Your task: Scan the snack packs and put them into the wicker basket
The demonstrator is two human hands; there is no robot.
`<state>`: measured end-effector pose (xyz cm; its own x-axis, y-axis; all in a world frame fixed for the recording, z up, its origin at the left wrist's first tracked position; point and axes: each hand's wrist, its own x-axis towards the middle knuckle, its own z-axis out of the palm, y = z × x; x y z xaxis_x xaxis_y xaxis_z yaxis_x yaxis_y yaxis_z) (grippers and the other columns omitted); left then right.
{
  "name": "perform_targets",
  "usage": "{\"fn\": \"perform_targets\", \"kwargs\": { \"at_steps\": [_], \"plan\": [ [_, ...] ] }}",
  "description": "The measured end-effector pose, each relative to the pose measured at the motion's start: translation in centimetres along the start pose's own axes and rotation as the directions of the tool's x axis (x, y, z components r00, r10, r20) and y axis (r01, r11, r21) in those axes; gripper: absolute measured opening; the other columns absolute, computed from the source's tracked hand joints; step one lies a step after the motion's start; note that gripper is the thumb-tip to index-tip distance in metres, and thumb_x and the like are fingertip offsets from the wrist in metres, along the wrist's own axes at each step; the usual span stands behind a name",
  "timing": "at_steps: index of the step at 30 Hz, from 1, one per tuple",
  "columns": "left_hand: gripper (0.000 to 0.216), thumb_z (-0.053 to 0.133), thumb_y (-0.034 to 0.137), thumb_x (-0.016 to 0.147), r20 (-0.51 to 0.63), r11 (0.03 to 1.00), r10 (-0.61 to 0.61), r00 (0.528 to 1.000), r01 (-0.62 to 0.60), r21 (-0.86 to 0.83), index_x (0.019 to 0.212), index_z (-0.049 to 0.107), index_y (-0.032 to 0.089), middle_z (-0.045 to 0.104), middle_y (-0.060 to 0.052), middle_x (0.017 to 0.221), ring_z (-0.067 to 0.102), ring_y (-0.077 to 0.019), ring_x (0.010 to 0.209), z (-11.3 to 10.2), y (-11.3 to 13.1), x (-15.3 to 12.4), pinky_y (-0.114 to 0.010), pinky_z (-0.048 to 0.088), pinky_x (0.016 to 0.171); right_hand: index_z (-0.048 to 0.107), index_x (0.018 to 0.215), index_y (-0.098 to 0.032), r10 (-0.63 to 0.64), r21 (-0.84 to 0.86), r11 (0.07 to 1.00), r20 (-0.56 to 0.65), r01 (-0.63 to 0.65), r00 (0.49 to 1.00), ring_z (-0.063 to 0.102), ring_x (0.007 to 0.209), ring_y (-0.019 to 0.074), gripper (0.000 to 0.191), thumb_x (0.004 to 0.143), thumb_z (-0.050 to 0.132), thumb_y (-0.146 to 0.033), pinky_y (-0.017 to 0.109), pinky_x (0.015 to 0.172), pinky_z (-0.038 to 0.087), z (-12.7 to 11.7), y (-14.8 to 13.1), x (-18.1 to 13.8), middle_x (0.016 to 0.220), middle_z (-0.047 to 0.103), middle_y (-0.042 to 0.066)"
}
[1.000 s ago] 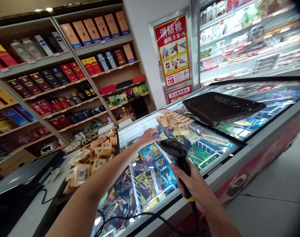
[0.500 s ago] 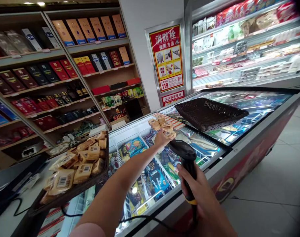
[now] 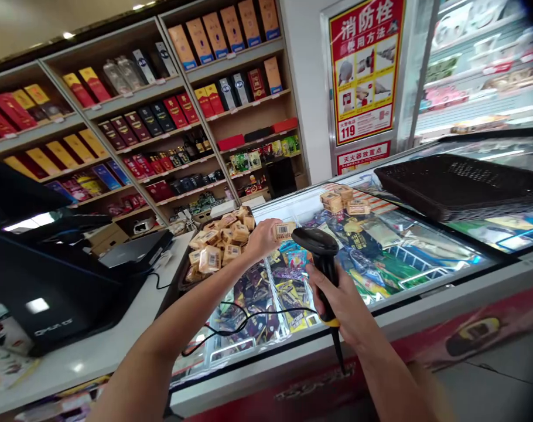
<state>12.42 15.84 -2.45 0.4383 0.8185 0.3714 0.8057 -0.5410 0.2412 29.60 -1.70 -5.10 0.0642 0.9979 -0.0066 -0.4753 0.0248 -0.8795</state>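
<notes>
My left hand [image 3: 262, 239] holds a small tan packet [image 3: 283, 230] with a barcode label, raised just in front of the scanner head. My right hand [image 3: 343, 305] grips the handle of a black barcode scanner [image 3: 318, 249], whose cable trails down over the freezer edge. A dark tray [image 3: 184, 275] heaped with several similar tan packets sits to the left of my left hand. A smaller pile of packets [image 3: 343, 200] lies on the freezer's glass lid further back.
A chest freezer [image 3: 424, 305] with sliding glass lids runs across the front, full of frozen goods. A black empty basket [image 3: 460, 184] rests on it at right. A black till screen [image 3: 42, 275] stands on the white counter at left. Shelves of boxed goods line the back wall.
My left hand has drawn back from the far pile with a packet and brought it to the scanner. The view has swung left, showing the till screen.
</notes>
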Motion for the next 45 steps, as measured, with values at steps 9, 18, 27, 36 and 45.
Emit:
{"fn": "perform_targets", "kwargs": {
  "at_steps": [9, 18, 27, 36, 45],
  "plan": [
    [0.061, 0.074, 0.011, 0.069, -0.041, 0.997, -0.066, 0.997, 0.067, 0.039, 0.127, 0.059, 0.022, 0.064, -0.008, 0.135, 0.057, -0.029, 0.128, -3.3, -1.9, -5.1, -0.042, 0.046, 0.109, 0.05, 0.092, -0.023, 0.028, -0.057, 0.998, 0.081, -0.024, 0.996, 0.039, 0.034, 0.0039, 0.054, 0.07, 0.08, -0.062, 0.018, 0.035, 0.03, 3.8, 0.7, -1.9, 0.056, 0.05, -0.011],
    [0.054, 0.072, 0.044, 0.078, -0.311, 0.87, -0.393, 0.865, 0.46, 0.179, 0.125, 0.057, 0.021, 0.068, -0.012, 0.122, 0.063, -0.0329, 0.114, -7.1, -6.0, -6.3, -0.051, 0.039, 0.11, 0.05, 0.089, -0.023, 0.069, -0.1, 0.993, 0.079, -0.061, 0.995, 0.039, 0.036, 0.0036, 0.053, 0.07, 0.08, -0.062, 0.016, 0.038, 0.031, 3.5, 1.1, -2.3, 0.053, 0.049, -0.011],
    [0.062, 0.07, 0.055, 0.077, -0.212, 0.712, -0.473, 0.855, 0.513, 0.48, 0.126, 0.053, 0.02, 0.057, -0.018, 0.137, 0.05, -0.0369, 0.132, -7.0, -8.0, -6.6, -0.055, 0.007, 0.121, 0.048, 0.088, -0.023, 0.086, -0.115, 0.991, 0.095, -0.075, 0.992, 0.036, 0.035, 0.0048, 0.052, 0.071, 0.078, -0.063, 0.017, 0.037, 0.03, 3.0, 1.3, -2.4, 0.048, 0.044, -0.012],
    [0.062, 0.075, 0.053, 0.077, -0.244, 0.868, -0.195, 0.95, 0.283, 0.408, 0.129, 0.055, 0.026, 0.052, -0.015, 0.138, 0.041, -0.0402, 0.133, -4.3, -4.5, -1.7, -0.059, 0.016, 0.116, 0.052, 0.093, -0.023, 0.068, -0.053, 0.996, 0.014, -0.067, 0.998, 0.037, 0.035, 0.0041, 0.052, 0.071, 0.078, -0.061, 0.018, 0.037, 0.028, -0.3, 0.3, -0.1, 0.056, 0.048, -0.011],
    [0.035, 0.08, 0.043, 0.076, 0.029, 0.995, -0.069, 0.997, 0.066, 0.076, 0.103, 0.065, 0.027, 0.059, -0.008, 0.132, 0.038, -0.0346, 0.137, 7.1, 2.8, 9.2, -0.054, 0.022, 0.116, 0.053, 0.1, -0.022, 0.021, -0.018, 1.0, -0.188, -0.025, 0.982, 0.037, 0.035, 0.0035, 0.056, 0.071, 0.078, -0.064, 0.018, 0.036, 0.026, -6.2, 0.0, 3.1, 0.057, 0.049, -0.011]
  ]
}}
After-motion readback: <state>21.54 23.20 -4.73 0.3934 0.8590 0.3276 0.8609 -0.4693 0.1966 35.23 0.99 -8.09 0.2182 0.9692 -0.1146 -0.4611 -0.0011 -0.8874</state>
